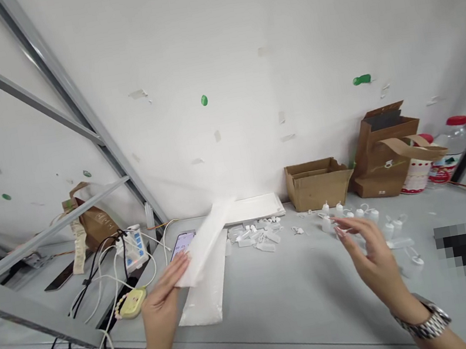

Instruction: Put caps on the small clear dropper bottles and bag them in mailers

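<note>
My left hand (162,299) is closed on the lower end of a flat white plastic bag (208,238), which slants up and away over the table. Beneath it lies another flat white bag (206,298). My right hand (372,261), with a metal watch on the wrist, has its thumb and forefinger apart beside a small white dropper bottle (326,223); whether the fingertips touch it cannot be made out. Several more capped bottles (372,215) stand around and behind that hand. Small clear bottles and loose white caps (261,238) lie in a pile at mid-table.
White stacked bags (256,207) lie by the wall. A cardboard box (319,184), a brown paper bag (385,161) and a red-capped bottle (452,147) line the back right. A phone (183,242), power strip (134,248), cables and yellow case (133,303) sit left, near a metal frame (67,89).
</note>
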The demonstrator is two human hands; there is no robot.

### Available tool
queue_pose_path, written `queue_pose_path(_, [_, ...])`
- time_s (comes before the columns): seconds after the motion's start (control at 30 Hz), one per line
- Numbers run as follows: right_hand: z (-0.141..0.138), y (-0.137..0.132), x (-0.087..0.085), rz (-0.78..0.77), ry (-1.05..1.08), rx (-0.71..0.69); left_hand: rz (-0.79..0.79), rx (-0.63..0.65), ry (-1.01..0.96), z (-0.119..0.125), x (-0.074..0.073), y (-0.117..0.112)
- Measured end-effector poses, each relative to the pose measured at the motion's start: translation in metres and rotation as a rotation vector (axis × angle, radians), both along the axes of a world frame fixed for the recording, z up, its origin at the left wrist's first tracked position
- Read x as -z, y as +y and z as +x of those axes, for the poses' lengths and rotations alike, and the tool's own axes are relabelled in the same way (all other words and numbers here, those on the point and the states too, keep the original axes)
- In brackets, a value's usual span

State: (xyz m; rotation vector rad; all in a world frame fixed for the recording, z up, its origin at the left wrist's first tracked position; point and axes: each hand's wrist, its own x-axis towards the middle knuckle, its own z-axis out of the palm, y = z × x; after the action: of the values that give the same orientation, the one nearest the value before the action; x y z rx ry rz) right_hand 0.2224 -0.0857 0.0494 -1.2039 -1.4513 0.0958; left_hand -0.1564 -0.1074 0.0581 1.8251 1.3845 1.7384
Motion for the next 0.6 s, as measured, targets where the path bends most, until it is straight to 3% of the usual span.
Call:
queue_pose_path(0.17, [0.005,0.012,0.03,-0.113,0.016,-0.065,-0.119,0.102,0.339,-0.024,0.053,0.007])
queue_pose_path(0.27, [0.005,0.017,0.042,-0.161,0.039,-0.097,-0.241,0.168,0.439,-0.032,0.07,0.004])
queue_pose_path(0.33, [0.005,0.02,0.044,-0.191,0.065,-0.109,-0.309,0.172,0.464,-0.033,0.07,-0.001])
queue_pose_path(0.47, [0.007,0.02,0.043,-0.234,0.099,-0.113,-0.407,0.154,0.513,-0.03,0.057,-0.014])
queue_pose_path(0.6, [0.006,0.019,0.043,-0.279,0.105,-0.113,-0.441,0.073,0.571,-0.028,0.047,-0.023])
